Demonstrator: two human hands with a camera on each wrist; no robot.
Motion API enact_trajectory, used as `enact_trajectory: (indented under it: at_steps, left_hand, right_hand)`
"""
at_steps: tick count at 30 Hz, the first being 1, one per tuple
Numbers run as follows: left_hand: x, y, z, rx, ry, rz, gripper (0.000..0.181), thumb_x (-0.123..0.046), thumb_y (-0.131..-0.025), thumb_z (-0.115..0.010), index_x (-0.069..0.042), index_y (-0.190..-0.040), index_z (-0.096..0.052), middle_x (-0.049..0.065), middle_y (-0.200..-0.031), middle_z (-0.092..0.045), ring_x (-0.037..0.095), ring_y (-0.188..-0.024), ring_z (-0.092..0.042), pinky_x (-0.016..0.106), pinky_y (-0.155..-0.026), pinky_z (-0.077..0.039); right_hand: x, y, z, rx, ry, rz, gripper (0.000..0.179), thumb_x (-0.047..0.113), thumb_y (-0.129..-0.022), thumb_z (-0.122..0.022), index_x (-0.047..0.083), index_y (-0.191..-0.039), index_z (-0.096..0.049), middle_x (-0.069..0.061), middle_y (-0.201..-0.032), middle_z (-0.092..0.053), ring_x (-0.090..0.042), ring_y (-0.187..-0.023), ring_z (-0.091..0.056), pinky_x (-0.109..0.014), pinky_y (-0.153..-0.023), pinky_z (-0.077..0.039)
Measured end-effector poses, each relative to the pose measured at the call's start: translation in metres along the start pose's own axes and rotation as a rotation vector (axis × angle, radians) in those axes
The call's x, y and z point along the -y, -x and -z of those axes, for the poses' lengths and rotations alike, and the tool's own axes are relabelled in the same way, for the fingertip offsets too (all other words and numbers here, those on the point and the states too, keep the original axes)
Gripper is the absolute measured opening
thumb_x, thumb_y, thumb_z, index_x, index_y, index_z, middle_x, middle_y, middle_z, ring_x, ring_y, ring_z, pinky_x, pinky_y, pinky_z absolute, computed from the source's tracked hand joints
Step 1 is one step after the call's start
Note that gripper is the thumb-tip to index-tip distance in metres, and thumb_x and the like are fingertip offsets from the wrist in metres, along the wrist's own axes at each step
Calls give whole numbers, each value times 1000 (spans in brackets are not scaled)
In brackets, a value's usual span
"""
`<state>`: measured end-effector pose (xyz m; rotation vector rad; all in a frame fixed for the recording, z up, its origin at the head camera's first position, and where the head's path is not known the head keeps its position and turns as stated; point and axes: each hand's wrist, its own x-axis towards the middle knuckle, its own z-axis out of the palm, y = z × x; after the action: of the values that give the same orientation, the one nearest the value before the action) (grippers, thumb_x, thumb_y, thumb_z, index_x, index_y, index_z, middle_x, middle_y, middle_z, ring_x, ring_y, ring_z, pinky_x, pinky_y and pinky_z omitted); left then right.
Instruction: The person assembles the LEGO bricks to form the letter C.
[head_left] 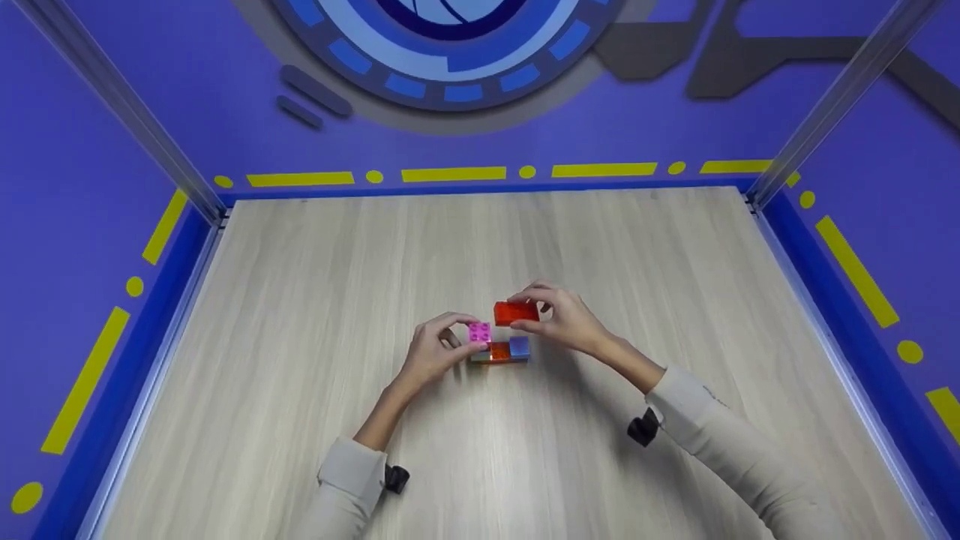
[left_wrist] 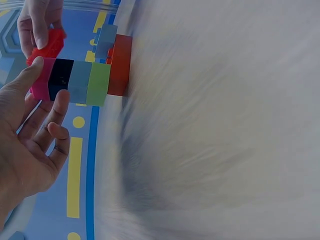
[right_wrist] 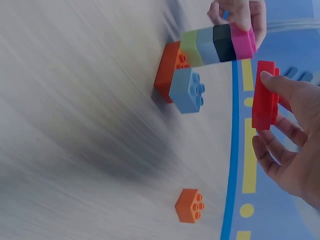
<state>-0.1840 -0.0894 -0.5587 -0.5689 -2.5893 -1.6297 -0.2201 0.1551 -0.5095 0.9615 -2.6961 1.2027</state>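
Note:
My left hand [head_left: 435, 349] pinches the pink brick [head_left: 479, 332] between thumb and fingers. That brick tops a column: below it come a black brick [left_wrist: 61, 80], a light blue brick [left_wrist: 79, 82] and a light green brick [left_wrist: 98, 84]. The column stands on one end of a long orange brick [left_wrist: 120, 65], and another blue brick [right_wrist: 185, 91] sits on the other end. Between thumb and fingers, my right hand [head_left: 562, 319] holds a long red brick [head_left: 516, 313] in the air, beside the column's top and apart from it in the right wrist view.
A loose orange brick [right_wrist: 189, 206] lies on the table apart from the build, seen in the right wrist view. The wooden table [head_left: 337, 262] is bordered by blue-purple panels [head_left: 187, 97] at the back and both sides.

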Motion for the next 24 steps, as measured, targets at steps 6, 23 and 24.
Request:
enact_trajectory:
  at_steps: [6, 23, 24]
  left_hand:
    - [0, 1, -1, -16, 5, -14, 37, -39, -71, -69, -23, -103, -62, -5, -98, -63, 10, -57, -57, 22, -48, -46]
    - [-15, 5, 8, -8, 61, -43, 38, -17, -71, -73, -9, -107, -63, 8, -103, -64, 23, -60, -58, 29, -52, -48]
    - [-19, 7, 11, 1, 66, -44, 38, -16, -71, -72, -7, -108, -63, 9, -103, -64, 24, -62, -58, 30, -53, -49]
  right_hand:
    - [8, 4, -6, 13, -50, 88, 34, 31, -73, -70, 20, -105, -63, 7, -96, -60, -7, -83, -54, -34, -71, -48]
    - [13, -2, -12, 90, -103, 130, 36, 23, -75, -69, 14, -109, -64, -1, -97, -58, -15, -82, -51, -34, -60, -45]
    - [14, -2, -11, 102, -96, 127, 36, 24, -75, -69, 15, -110, -64, -1, -97, -58, -15, -81, -50, -34, -60, -45]
